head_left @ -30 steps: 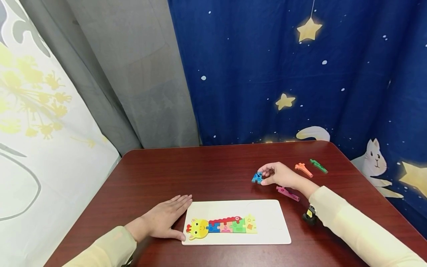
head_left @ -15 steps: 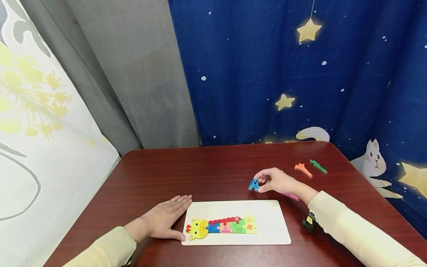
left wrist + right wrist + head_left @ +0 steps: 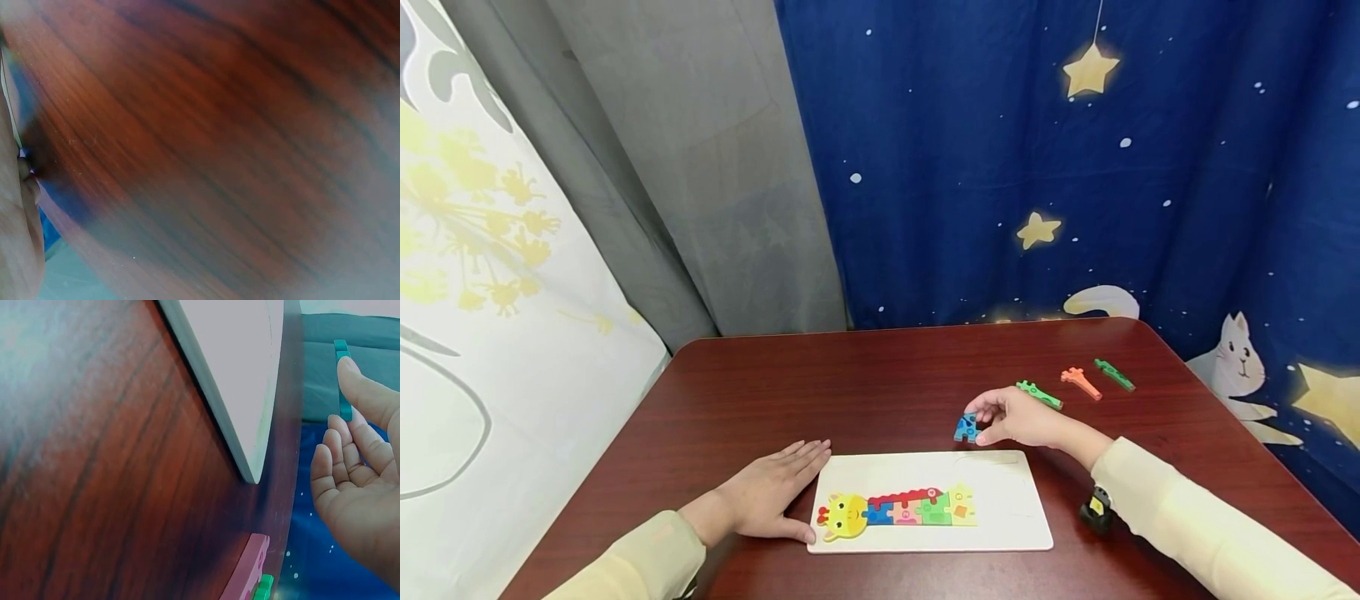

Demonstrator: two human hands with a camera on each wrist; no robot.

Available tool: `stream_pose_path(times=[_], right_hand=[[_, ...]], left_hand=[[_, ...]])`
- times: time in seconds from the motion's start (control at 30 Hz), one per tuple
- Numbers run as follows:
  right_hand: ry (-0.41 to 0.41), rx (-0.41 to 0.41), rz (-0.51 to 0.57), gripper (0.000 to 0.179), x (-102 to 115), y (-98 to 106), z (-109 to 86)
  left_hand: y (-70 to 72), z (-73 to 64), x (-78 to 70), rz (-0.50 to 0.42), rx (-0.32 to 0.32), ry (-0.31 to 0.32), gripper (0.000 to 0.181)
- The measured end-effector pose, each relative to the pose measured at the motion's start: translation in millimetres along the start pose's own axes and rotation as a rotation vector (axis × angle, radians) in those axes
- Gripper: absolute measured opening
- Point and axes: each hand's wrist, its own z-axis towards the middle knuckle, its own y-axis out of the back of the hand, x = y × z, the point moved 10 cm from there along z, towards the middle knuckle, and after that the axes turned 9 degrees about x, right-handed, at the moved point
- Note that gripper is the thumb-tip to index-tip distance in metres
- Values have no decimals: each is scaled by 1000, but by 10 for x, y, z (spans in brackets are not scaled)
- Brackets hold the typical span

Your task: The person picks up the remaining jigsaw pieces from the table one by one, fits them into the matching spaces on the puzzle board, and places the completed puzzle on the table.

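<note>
My right hand (image 3: 1022, 417) pinches a blue puzzle piece (image 3: 965, 428) between thumb and fingers, just beyond the far edge of the white puzzle board (image 3: 1015, 508). In the right wrist view the same blue piece (image 3: 344, 394) shows edge-on, upright, between the thumb and fingertips. On the board lies a row of joined giraffe pieces: a yellow head (image 3: 847, 515), a red mane strip (image 3: 901, 498), and blue, pink, green and pale yellow neck pieces. With fingers straight, my left hand (image 3: 778, 492) rests at the board's left edge.
Beyond my right forearm lie a light green piece (image 3: 1040, 395), an orange piece (image 3: 1081, 383) and a dark green piece (image 3: 1114, 374). A pink piece (image 3: 250, 569), hidden in the head view, shows in the right wrist view. Curtains hang behind the brown table (image 3: 820, 383).
My right hand has carried the blue piece left and closer to the board. The light green piece has come into view while the pink one is now covered. My left hand stays put.
</note>
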Motion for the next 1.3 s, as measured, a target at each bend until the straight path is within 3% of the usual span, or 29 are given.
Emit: stream_pose_path(times=[0.27, 0.87, 1.3], right_hand=[[21, 36, 34, 36, 52, -103, -23], [13, 70, -7, 35, 47, -254, -17], [68, 117, 9, 34, 91, -357, -26]], left_hand=[[-19, 6, 8, 5, -9, -8, 108], [-38, 23, 41, 13, -22, -11, 109], [-19, 20, 59, 0, -21, -7, 109]])
